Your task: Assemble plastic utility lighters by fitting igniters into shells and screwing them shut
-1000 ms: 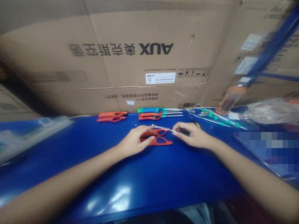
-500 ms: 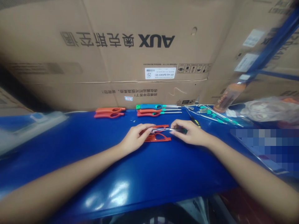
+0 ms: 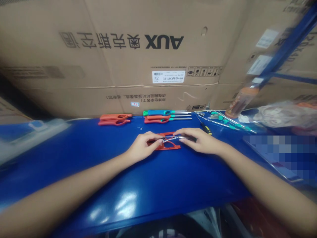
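My left hand point(image 3: 145, 145) is closed, thumb and forefinger pinching the ends of thin white wires point(image 3: 170, 139). Fingers of my right hand point(image 3: 203, 140) are wrapped round a thin metal lighter tube point(image 3: 182, 137), mostly hidden in the palm. The wires run between the two hands, toward the tube's end. Beneath them lie two orange lighter handle halves point(image 3: 175, 146) on the blue table point(image 3: 158, 185), their left ends covered by my left hand.
Assembled stick lighters point(image 3: 158, 118) in blue and red lie along the back. Orange handle shells point(image 3: 115, 119) sit left of them. A yellow-black screwdriver point(image 3: 206, 129), several metal tubes with green parts point(image 3: 224, 121), a bottle point(image 3: 242, 101) and a plastic bag point(image 3: 277, 115) are right. Cardboard point(image 3: 119, 66) stands behind.
My right forefinger has stretched left over the wires, and the tube has tilted slightly. My left hand stays almost in place. The whole view has shifted a little.
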The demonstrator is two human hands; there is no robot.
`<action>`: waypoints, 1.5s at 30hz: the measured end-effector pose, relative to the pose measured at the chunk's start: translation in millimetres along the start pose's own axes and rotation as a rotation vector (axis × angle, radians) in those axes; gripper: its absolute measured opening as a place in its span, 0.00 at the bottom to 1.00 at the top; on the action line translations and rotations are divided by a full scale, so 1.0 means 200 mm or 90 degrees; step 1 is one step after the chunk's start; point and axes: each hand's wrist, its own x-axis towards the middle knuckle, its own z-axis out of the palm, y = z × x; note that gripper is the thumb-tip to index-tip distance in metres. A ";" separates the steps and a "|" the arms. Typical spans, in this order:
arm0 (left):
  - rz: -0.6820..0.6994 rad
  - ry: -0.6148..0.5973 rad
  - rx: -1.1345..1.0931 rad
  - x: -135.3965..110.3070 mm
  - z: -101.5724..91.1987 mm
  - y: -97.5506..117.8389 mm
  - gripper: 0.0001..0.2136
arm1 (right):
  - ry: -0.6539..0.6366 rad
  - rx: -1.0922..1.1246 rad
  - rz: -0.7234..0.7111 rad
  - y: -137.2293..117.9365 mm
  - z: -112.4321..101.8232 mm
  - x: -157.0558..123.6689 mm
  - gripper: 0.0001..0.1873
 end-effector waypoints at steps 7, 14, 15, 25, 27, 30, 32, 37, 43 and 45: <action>0.037 -0.002 0.057 0.01 -0.02 0.00 0.11 | -0.043 0.027 -0.019 -0.03 -0.01 -0.01 0.17; 0.205 -0.097 0.253 0.04 -0.13 0.01 0.10 | -0.071 0.027 0.018 -0.05 -0.02 -0.02 0.08; 0.203 -0.105 0.258 0.04 -0.13 0.01 0.10 | -0.082 0.028 0.017 -0.05 -0.02 -0.01 0.06; 0.196 -0.100 0.283 0.02 -0.09 0.02 0.07 | -0.120 -0.020 0.041 -0.02 -0.03 0.00 0.05; 0.205 -0.104 0.305 0.02 -0.08 0.03 0.08 | -0.126 -0.039 0.046 -0.01 -0.03 -0.01 0.05; 0.213 -0.106 0.311 0.01 -0.08 0.03 0.09 | -0.138 -0.045 0.032 -0.01 -0.04 -0.01 0.07; 0.210 -0.105 0.308 0.01 -0.08 0.03 0.09 | -0.140 -0.039 0.022 -0.02 -0.04 -0.01 0.09; 0.201 -0.102 0.301 0.01 -0.07 0.02 0.09 | -0.131 -0.027 0.043 -0.03 -0.04 0.00 0.09; 0.190 -0.100 0.276 0.01 -0.07 0.03 0.08 | -0.132 -0.096 0.055 -0.02 -0.03 0.00 0.11; 0.187 -0.099 0.269 0.01 -0.07 0.03 0.08 | -0.133 -0.125 0.038 -0.01 -0.03 -0.01 0.11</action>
